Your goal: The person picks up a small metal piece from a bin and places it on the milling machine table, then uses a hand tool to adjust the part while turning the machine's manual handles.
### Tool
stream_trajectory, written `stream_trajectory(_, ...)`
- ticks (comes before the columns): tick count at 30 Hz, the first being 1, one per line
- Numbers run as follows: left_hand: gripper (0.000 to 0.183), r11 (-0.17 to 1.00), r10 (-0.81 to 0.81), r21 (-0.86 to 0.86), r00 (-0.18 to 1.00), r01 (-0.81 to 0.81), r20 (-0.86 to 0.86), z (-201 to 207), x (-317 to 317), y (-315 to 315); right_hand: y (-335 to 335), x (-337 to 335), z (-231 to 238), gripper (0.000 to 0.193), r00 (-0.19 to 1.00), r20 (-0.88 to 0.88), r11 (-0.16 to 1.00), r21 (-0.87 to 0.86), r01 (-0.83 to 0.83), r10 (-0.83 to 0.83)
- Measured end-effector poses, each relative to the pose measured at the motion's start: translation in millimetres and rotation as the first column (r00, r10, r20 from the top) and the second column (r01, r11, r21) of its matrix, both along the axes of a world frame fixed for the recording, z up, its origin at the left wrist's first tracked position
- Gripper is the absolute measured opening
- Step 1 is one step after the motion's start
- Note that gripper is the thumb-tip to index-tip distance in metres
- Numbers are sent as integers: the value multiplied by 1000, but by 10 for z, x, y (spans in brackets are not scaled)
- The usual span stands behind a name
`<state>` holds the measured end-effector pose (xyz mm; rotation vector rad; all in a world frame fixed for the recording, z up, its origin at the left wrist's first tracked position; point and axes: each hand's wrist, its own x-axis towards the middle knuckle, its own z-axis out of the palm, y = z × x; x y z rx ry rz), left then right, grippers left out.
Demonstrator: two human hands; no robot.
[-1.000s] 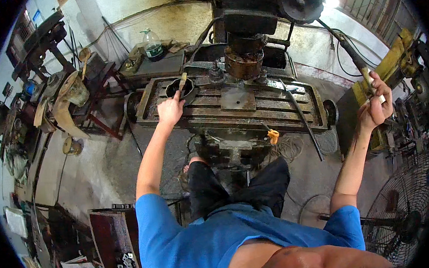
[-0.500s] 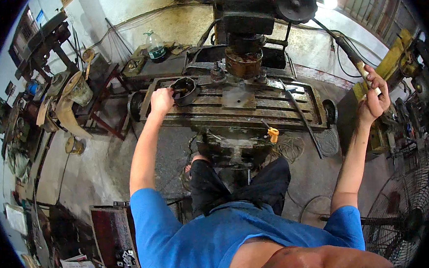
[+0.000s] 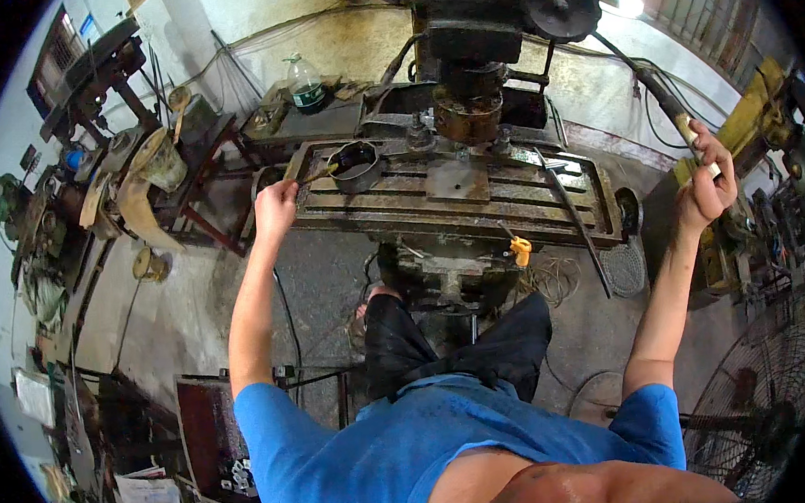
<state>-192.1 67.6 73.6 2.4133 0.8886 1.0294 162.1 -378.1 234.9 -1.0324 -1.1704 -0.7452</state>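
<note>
The brush (image 3: pixel 313 176) lies low over the left part of the machine's slotted table (image 3: pixel 399 199), its far end at the near-left rim of the dark round pot (image 3: pixel 361 182); whether bristles and rim touch is too small to tell. The left hand (image 3: pixel 276 207) has its fingers closed round the outer end of the handle, leaving most of the brush free. A grip this far back probably gives reach but less control, so a light, slow stroke should suit it, and drawing the bristles over the rim would likely shed drips without tipping the pot.

To the right, a flat metal plate (image 3: pixel 456 182) sits below the machine head (image 3: pixel 470 118); fingers and brush are best held clear of there. A long bar (image 3: pixel 574 224) overhangs the table's front edge. Well apart, the right hand (image 3: pixel 707 182) curls loosely round the pale end of a lever (image 3: pixel 670 106); a steady hold there seems wise during brushwork.
</note>
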Motion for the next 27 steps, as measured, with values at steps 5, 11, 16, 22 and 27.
stream_trajectory(5,29,871,59,-489,977,49,203,-391,46,61,12,21,-4,15,999,-34,999,9,-33,33)
stream_trajectory(11,26,861,123,-508,977,-19,172,-232,14,-143,2,-43,-126,13,996,-76,999,21,-38,40)
stream_trajectory(16,26,782,-56,-578,950,234,309,-291,838,-622,11,30,-12,14,996,-79,999,19,-31,32)
stream_trajectory(22,22,895,-34,-416,953,163,300,-653,2027,-767,39,9,-63,15,997,-22,997,8,-73,73)
stream_trajectory(27,21,956,4,-282,960,79,281,-804,2373,-909,32,41,-152,23,999,0,998,31,-45,45)
